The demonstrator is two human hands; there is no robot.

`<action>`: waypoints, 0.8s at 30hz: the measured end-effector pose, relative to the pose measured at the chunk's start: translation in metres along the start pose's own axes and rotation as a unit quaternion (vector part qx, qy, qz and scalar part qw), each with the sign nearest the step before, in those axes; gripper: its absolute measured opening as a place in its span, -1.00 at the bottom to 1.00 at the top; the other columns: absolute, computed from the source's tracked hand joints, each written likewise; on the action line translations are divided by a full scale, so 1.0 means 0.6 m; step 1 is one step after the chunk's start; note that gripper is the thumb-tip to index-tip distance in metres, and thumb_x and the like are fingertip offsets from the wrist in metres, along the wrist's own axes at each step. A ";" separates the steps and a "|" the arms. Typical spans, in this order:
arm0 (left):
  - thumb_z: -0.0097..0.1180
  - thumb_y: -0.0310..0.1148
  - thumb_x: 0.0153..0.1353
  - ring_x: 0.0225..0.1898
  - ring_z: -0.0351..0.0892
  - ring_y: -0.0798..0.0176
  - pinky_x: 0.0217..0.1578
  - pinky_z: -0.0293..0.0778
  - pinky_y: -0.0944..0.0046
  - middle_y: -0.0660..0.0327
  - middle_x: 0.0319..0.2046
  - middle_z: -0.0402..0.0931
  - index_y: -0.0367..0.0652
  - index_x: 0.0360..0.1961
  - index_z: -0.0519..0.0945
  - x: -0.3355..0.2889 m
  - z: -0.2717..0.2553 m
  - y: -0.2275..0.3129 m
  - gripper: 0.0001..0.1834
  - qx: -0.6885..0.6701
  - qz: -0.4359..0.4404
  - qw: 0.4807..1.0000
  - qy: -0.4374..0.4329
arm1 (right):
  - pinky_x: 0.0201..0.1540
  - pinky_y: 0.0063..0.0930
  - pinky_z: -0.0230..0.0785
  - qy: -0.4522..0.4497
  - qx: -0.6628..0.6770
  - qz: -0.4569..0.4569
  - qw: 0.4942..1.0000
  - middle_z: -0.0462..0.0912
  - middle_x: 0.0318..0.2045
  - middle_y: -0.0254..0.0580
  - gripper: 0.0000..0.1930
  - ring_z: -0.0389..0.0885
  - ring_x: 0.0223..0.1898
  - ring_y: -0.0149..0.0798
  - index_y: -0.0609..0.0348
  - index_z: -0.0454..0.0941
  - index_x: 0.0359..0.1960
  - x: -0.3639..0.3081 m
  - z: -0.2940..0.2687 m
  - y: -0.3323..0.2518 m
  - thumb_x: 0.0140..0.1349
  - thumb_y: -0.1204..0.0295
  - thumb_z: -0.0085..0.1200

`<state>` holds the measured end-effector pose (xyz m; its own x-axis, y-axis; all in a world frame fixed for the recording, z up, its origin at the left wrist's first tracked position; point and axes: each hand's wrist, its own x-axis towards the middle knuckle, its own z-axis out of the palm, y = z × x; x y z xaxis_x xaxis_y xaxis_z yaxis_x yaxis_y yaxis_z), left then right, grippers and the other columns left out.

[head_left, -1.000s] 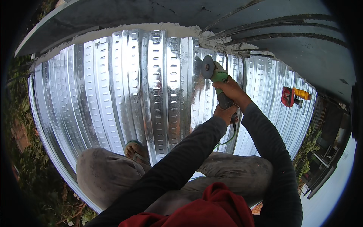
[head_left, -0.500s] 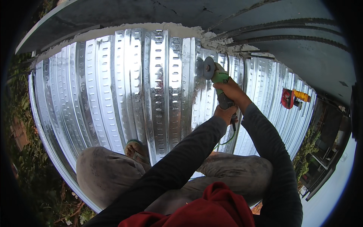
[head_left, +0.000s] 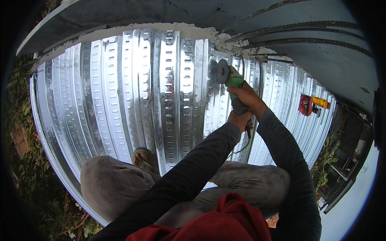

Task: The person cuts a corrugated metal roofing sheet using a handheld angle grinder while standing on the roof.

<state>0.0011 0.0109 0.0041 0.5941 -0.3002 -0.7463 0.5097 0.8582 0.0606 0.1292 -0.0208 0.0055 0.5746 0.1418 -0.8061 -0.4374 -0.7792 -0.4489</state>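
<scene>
Both of my hands grip a green and dark grey angle grinder [head_left: 235, 90] ahead of me. My right hand [head_left: 249, 99] wraps round its body behind the green head. Farther back, my left hand [head_left: 241, 119] closes round the rear end, where a green cord [head_left: 242, 149] comes out. The round grey cutting disc [head_left: 223, 71] stands on edge at the tool's far left, close to the ribbed, shiny metal decking [head_left: 169, 100]. Whether the disc touches the sheet I cannot tell. Dark smudges show on the metal beside it.
Steel reinforcing bars [head_left: 305, 40] jut out along the grey wall [head_left: 120, 16] at the far side. Rough mortar [head_left: 197, 32] edges the decking there. A red and yellow tool [head_left: 310, 105] lies on the sheets at right. Greenery [head_left: 36, 180] borders the left edge. My sandalled foot [head_left: 143, 158] rests on the metal.
Almost nothing differs. The grinder and both hands hold nearly the same place, and the cord below has shifted slightly.
</scene>
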 end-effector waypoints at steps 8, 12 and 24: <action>0.40 -0.26 0.10 -0.45 0.63 0.21 -0.36 0.73 0.13 0.22 -0.33 0.50 -0.19 -0.10 0.51 0.003 -0.004 -0.006 -0.58 0.018 -0.019 1.000 -0.003 | -0.23 -0.38 0.52 0.020 -0.003 -0.011 1.000 0.63 -0.21 -0.18 -0.40 0.61 -0.28 -0.32 0.28 0.41 0.15 0.015 0.001 0.028 0.14 0.24 0.31; 0.40 -0.26 0.09 -0.46 0.63 0.21 -0.36 0.73 0.12 0.22 -0.33 0.50 -0.19 -0.10 0.51 0.008 -0.010 -0.012 -0.58 0.017 -0.017 1.000 -0.009 | -0.25 -0.39 0.52 0.015 -0.003 -0.006 1.000 0.63 -0.23 -0.17 -0.42 0.61 -0.31 -0.32 0.28 0.41 0.14 0.020 0.003 0.036 0.15 0.24 0.30; 0.38 -0.31 0.15 -0.47 0.62 0.26 -0.41 0.68 0.21 0.22 -0.35 0.57 -0.18 -0.10 0.53 0.004 -0.008 -0.016 -0.64 0.052 0.015 0.997 -0.052 | -0.23 -0.42 0.50 0.017 0.037 -0.027 0.999 0.63 -0.23 -0.19 -0.45 0.60 -0.30 -0.34 0.26 0.42 0.12 -0.015 0.000 0.016 0.16 0.25 0.28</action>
<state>-0.0052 0.0040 -0.0014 0.6683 -0.3211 -0.6710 0.5495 0.8211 0.1544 0.1200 -0.0296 0.0088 0.6206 0.1605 -0.7675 -0.4549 -0.7235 -0.5192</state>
